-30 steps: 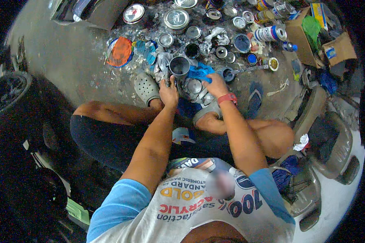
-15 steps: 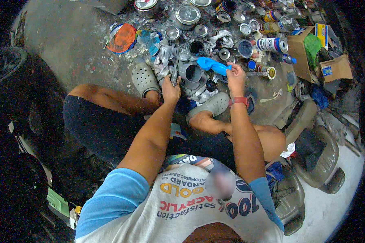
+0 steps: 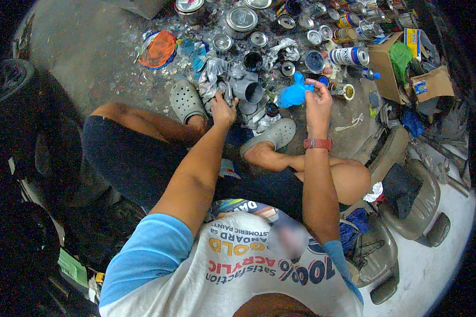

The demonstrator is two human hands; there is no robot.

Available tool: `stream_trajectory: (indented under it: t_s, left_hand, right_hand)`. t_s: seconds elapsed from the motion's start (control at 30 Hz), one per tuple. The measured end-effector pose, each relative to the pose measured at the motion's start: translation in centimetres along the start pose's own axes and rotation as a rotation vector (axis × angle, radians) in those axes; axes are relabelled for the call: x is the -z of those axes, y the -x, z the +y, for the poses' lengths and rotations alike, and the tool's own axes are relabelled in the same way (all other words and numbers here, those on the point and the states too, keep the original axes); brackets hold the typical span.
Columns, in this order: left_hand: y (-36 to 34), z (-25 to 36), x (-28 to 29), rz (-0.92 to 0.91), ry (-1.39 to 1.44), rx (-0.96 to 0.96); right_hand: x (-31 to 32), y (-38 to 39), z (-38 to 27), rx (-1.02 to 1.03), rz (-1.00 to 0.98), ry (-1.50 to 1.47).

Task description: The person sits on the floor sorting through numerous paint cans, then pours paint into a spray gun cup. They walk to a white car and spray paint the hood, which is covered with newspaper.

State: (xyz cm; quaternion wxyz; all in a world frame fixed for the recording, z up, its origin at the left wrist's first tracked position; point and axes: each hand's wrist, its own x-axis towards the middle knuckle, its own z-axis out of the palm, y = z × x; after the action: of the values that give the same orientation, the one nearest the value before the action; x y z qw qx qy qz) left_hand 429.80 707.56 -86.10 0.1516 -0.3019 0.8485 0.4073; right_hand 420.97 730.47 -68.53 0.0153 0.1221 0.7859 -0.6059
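Observation:
Crumpled grey-white rags (image 3: 212, 74) lie in front of me beside a grey cup (image 3: 251, 92), tipped with its opening toward the right. My left hand (image 3: 222, 108) is at the rags just left of and below that cup, fingers bent; what they hold, if anything, is unclear. In my right hand (image 3: 317, 103) a thin blue glove (image 3: 292, 96) is pinched between thumb and fingers, raised right of the cup. A small black container (image 3: 271, 109) sits beneath the glove.
Paint cans (image 3: 241, 21) and lids cover the paint-spattered floor (image 3: 90, 53) ahead. Cardboard boxes (image 3: 383, 74) stand at the upper right, grey plastic parts (image 3: 412, 195) at my right. My feet wear grey clogs (image 3: 188, 100); a dark tyre (image 3: 16, 87) is at the left.
The grey cup has gone from upright to tipped rightward. My right hand has lifted and moved right with the blue glove, away from the cup. My left hand shifted slightly.

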Motion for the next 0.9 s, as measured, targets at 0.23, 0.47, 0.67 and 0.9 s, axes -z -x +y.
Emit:
stream_trajectory:
  t_s: [0.23, 0.47, 0.67, 0.9]
  left_hand:
    - [-0.9, -2.3, -0.8, -0.163, -0.094, 0.086]
    - [-1.9, 2.8, 2.2, -0.189, 0.198, -0.055]
    - [-0.7, 8.7, 3.5, -0.575, 0.629, 0.243]
    - [0.1, 7.9, 3.2, -0.397, 0.559, -0.321]
  right_hand:
    - [-0.1, 1.3, -1.3, -0.055, -0.101, 0.194]
    - [-2.3, 4.8, -1.0, 0.353, -0.19, 0.418]
    - [-4.3, 9.9, 0.4, 0.409, -0.47, 0.575]
    - [-3.5, 9.9, 4.1, 0.108, -0.609, 0.469]
